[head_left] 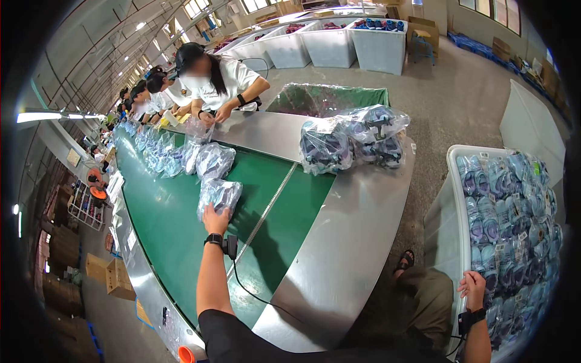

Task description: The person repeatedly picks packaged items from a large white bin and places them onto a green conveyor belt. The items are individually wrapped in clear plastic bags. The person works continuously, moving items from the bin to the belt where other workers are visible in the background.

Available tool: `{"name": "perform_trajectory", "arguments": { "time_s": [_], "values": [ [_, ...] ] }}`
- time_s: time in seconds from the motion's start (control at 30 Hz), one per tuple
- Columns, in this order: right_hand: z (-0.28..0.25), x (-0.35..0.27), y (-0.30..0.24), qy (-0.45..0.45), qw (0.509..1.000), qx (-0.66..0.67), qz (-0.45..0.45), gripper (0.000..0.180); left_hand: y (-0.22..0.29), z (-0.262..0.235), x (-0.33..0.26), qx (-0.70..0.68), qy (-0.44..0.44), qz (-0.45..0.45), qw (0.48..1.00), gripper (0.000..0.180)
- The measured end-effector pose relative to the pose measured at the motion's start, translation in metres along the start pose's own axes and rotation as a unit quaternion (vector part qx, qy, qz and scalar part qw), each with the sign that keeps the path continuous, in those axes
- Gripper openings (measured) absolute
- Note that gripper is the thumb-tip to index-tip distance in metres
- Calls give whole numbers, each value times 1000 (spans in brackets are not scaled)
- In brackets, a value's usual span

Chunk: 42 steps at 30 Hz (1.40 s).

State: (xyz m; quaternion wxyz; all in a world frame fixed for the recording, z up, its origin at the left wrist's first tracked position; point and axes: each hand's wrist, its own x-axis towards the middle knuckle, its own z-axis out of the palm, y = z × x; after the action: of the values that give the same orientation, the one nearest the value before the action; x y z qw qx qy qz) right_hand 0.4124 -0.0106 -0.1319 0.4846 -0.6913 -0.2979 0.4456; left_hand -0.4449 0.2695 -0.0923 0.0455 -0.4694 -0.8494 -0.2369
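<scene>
My left hand (216, 219) reaches over the green conveyor belt (266, 181). Its fingers are apart and touch the near end of a clear plastic bag of light-blue shoes (219, 195). Two more bagged pairs (215, 160) lie just beyond, and a row of others runs up the belt. At the right, my right hand (472, 287) has its fingers curled over the rim of a large white bin (458, 230). Packed inside are rows of bagged blue and purple shoes (505, 212). Both wrists carry a black strap, with a cable running from the left one.
Several bagged dark shoes (354, 139) are piled on the metal table edge (363, 212). Across the belt, a co-worker (221, 85) handles a bag; more people stand behind. A green-lined container (330, 97) stands beyond the table, white bins (378, 51) farther back.
</scene>
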Motion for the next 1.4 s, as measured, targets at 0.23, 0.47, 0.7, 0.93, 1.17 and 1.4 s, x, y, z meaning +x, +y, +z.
{"name": "perform_trajectory", "arguments": {
  "time_s": [0.23,0.47,0.7,0.93,1.17,1.4],
  "values": [
    [0,0,8,6,1000,1,-28,22,28,8,-69,51,6,112,992,87],
    [-1,0,8,-5,999,16,-31,27,67,-49,-173,-417,-212,-109,877,98],
    [-3,-2,9,-28,997,45,-49,27,72,-42,-190,-775,-174,-330,510,75],
    [-1,-14,6,-27,993,76,-83,26,72,17,-144,-745,-126,-335,563,63],
    [-2,-18,6,-31,991,90,-95,25,90,-3,-129,-756,-86,-344,551,64],
    [-3,-28,-11,-39,987,157,-16,24,143,-72,-209,-817,-270,-199,470,45]
  ]
}}
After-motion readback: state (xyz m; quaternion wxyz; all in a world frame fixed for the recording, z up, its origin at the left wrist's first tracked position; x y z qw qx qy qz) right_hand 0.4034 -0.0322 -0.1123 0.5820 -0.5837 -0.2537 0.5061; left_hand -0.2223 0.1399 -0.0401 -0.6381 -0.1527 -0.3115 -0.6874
